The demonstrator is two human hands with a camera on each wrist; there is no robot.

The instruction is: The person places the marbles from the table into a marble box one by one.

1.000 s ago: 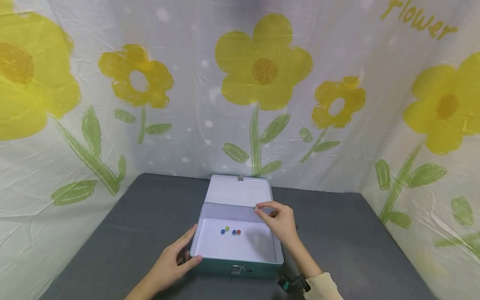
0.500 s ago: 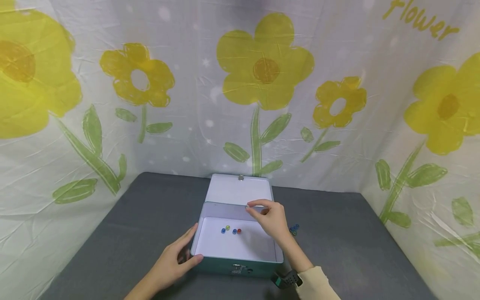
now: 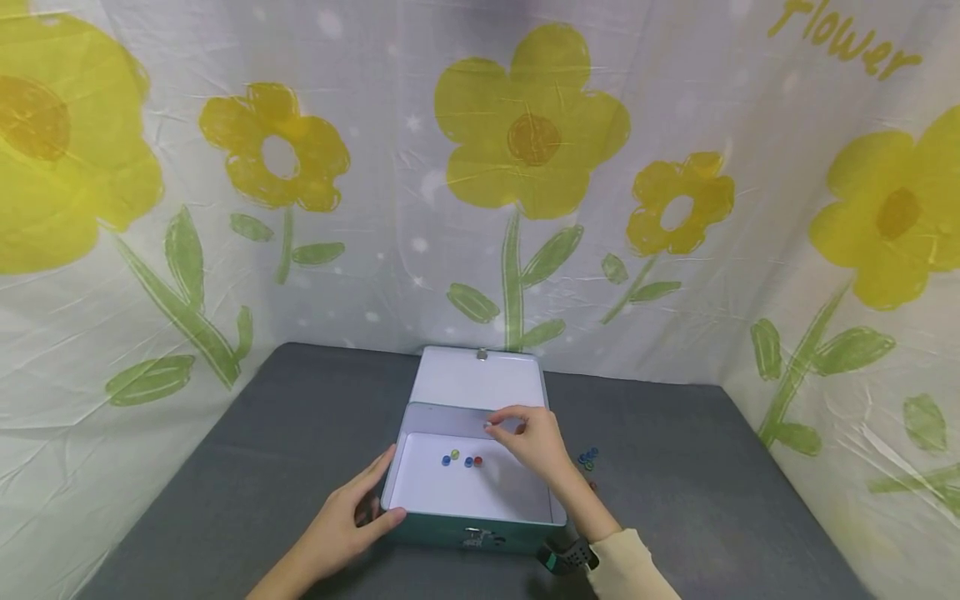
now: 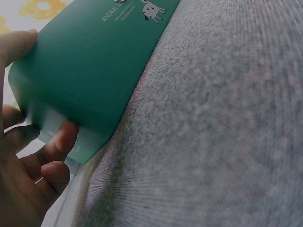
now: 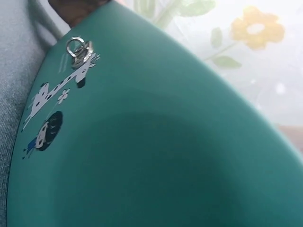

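Note:
A green tin box [image 3: 420,528] with a white inside lies open in the head view. My left hand [image 3: 341,525] grips its front left corner, thumb at the front rim and fingers along the left side; the left wrist view shows the fingers against the green wall [image 4: 80,71]. Over the right part of the box, my right hand [image 3: 536,446] pinches a tiny pale bead-like piece [image 3: 487,425] between thumb and index finger. Inside on the white floor sit two blue beads [image 3: 446,461], a yellow-green bead [image 3: 455,455] and a red bead [image 3: 478,462].
The open lid [image 3: 480,379] leans back behind the box. On the grey table [image 3: 675,500], right of the box, lie several blue and green beads [image 3: 588,457], with a reddish bead [image 3: 592,485] close to the right forearm. A flower-print curtain [image 3: 390,208] surrounds the table.
My right hand has moved left and slightly down over the box with the small piece pinched. The beads right of the box have come into view. My left hand stays at the corner.

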